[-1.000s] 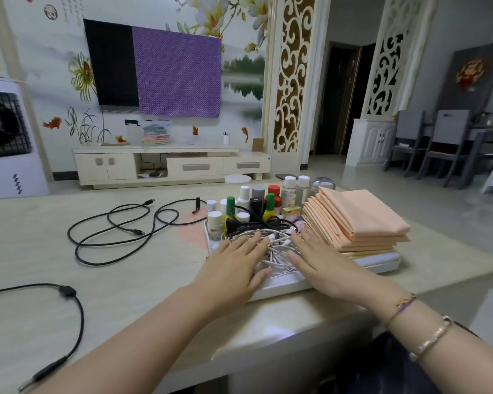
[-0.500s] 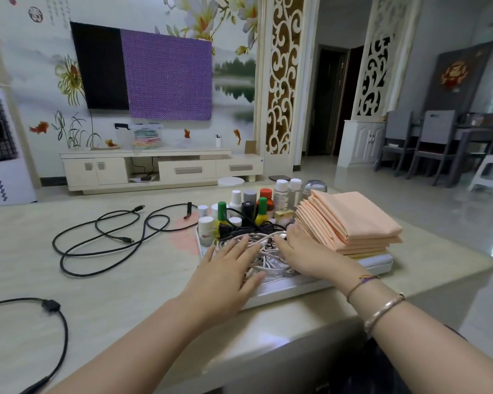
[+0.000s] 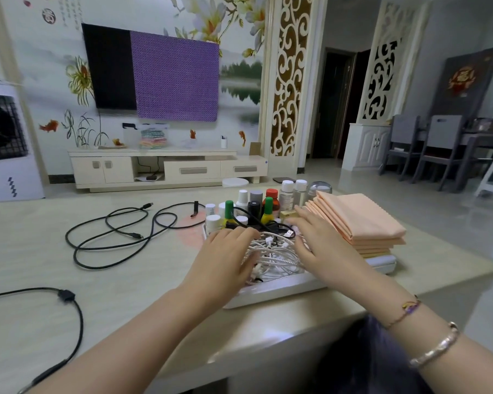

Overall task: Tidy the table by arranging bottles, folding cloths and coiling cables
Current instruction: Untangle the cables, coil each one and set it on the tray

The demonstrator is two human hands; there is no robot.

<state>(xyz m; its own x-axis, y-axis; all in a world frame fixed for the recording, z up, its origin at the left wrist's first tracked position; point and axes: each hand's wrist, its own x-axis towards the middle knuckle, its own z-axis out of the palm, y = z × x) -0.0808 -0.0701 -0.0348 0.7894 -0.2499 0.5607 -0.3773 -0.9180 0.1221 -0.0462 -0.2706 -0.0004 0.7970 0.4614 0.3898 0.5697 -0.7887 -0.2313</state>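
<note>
A white tray [image 3: 282, 291] sits on the beige table near its front edge. In it lies a bundle of white and silver cables [image 3: 273, 253], with a black cable end on top. My left hand [image 3: 225, 258] rests flat on the bundle's left side, fingers spread. My right hand [image 3: 322, 243] lies on its right side, fingers stretched toward the bottles. Several small bottles [image 3: 256, 206] stand upright at the tray's back. A stack of folded peach cloths [image 3: 359, 220] fills the tray's right end.
A loose black cable [image 3: 117, 234] sprawls on the table left of the tray. Another black cable with an inline block [image 3: 66, 295] curves along the front left. The table edge [image 3: 296, 334] runs just before the tray. Chairs stand far right.
Both hands have slid farther onto the cable bundle; the right hand reached toward the bottles. The camera has shifted slightly.
</note>
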